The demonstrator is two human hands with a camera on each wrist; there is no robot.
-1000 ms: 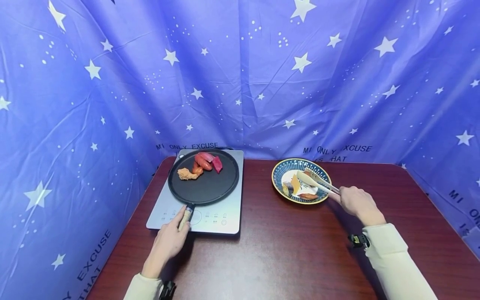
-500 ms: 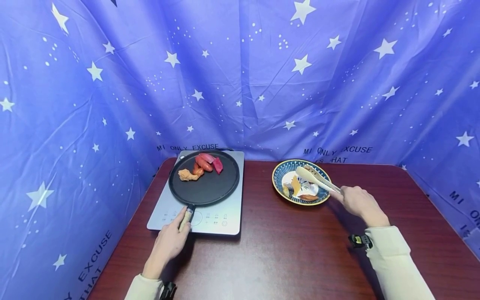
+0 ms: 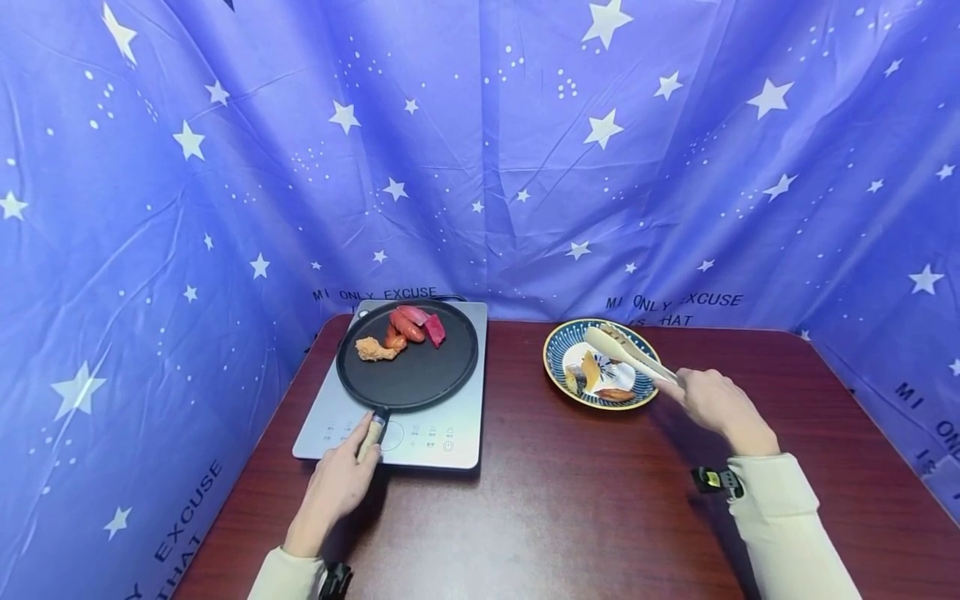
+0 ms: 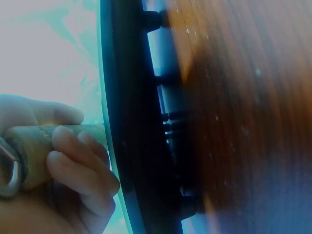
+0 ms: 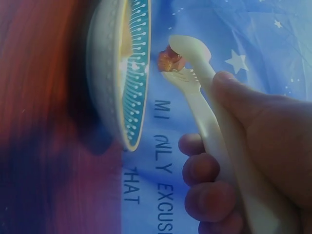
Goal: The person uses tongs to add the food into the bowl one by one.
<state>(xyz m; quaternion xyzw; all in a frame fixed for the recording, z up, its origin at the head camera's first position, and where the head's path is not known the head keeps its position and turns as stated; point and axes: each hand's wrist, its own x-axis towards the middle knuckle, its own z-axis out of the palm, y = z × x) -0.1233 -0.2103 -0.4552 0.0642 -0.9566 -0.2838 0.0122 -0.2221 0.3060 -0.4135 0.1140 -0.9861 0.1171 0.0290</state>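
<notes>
My left hand (image 3: 341, 483) grips the light wooden handle (image 4: 36, 151) of a flat black frying pan (image 3: 408, 379). In the pan lie a fried, breaded drumstick-like piece (image 3: 373, 348), reddish sausage-like pieces (image 3: 408, 327) and a magenta piece (image 3: 434, 330). My right hand (image 3: 720, 407) holds pale tongs (image 3: 641, 358), one arm spoon-shaped, the other fork-shaped. Between their tips is a reddish-brown food piece (image 5: 170, 60), just above the blue-patterned plate (image 3: 553, 371). On that plate rest a tan piece (image 3: 591, 370), a grey-and-yellow piece (image 3: 575, 381) and a brown piece (image 3: 617, 395).
Under the pan sits a silver induction cooker (image 3: 461, 433) with touch markings along its front. The dark red wooden table (image 3: 540, 517) reaches back to a blue star-printed curtain (image 3: 480, 150), which also hangs at both sides.
The tongs have risen slightly and shifted a little to the left and away over the plate, with the food piece in their tips. My left hand and the pan stay in place.
</notes>
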